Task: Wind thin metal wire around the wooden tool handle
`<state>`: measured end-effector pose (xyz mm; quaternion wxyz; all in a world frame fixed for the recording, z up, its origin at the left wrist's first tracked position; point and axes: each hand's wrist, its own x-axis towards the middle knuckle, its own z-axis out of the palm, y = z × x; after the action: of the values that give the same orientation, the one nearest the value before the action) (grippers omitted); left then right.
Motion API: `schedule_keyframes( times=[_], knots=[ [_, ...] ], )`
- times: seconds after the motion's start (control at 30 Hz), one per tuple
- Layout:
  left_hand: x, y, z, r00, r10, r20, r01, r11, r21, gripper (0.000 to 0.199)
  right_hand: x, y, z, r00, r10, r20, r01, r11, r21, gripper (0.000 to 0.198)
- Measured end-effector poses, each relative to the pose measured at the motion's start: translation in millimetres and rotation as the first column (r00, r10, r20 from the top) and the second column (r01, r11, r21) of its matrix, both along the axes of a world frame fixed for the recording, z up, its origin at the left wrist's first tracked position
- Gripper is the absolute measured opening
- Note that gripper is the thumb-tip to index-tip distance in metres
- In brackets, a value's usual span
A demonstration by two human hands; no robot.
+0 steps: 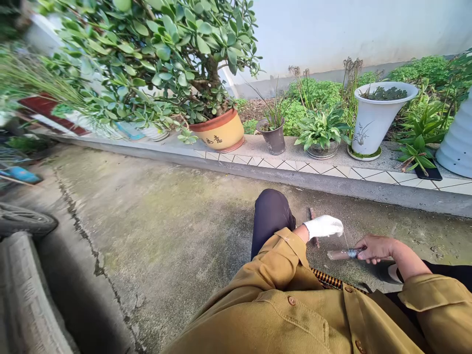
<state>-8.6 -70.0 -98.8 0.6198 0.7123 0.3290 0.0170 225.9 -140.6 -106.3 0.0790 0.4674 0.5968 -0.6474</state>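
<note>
My left hand [324, 226], in a white glove, is closed in a pinch on a thin wire [345, 240]. From its fingers the wire runs taut down to a short greyish rod [336, 254]. My right hand [378, 248], bare, is wrapped around the other end of that rod. Beside its fingers, several turns of silvery wire [353, 253] circle the rod. Whether the wire is metal or thread is hard to be sure of. Behind the gloved hand, a reddish-brown bar [311, 213] lies on the ground, partly covered by the hand.
A raised tiled ledge [295, 164] crosses ahead, bearing a large yellow pot [219, 132], a small dark pot [273, 137], a white tall planter [372, 123] and a black phone-like slab [429, 172]. A tyre [25, 219] lies at left on the concrete ground [158, 236].
</note>
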Motion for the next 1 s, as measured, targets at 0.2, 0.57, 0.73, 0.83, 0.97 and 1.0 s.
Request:
schedule_keyframes(
  times=[0.2,0.57,0.73,0.83,0.97,1.0],
  knots=[
    [1.6,5.9,-21.7,0.988,0.124,0.092,-0.122,0.992,-0.031,0.020,24.2,5.0,36.5,0.801,-0.380,-0.462,0.446,0.894,0.038,0.045],
    [3.5,-17.7,0.7,0.990,-0.134,0.048,0.140,0.980,-0.142,0.014,33.4,26.4,-22.1,0.772,-0.586,0.246,0.339,0.707,0.621,0.032],
    [3.6,-16.8,-1.1,0.995,-0.086,-0.057,0.082,0.994,-0.076,0.012,14.3,19.1,-23.3,0.840,-0.232,0.491,-0.027,0.885,0.464,0.027],
    [2.6,-10.8,-0.8,0.997,-0.073,-0.028,0.071,0.996,-0.044,0.013,6.1,10.3,-19.8,0.920,-0.049,0.389,-0.070,0.955,0.287,0.023],
    [-0.6,-1.2,-3.8,0.997,-0.070,0.014,0.071,0.996,-0.056,0.017,0.7,2.4,-16.3,0.991,0.075,0.113,-0.076,0.997,0.000,0.031],
    [-1.5,0.8,-5.8,0.998,-0.056,0.030,0.058,0.996,-0.065,0.018,-0.2,1.5,-14.2,0.996,0.080,0.041,-0.078,0.996,-0.036,0.036]
  ],
)
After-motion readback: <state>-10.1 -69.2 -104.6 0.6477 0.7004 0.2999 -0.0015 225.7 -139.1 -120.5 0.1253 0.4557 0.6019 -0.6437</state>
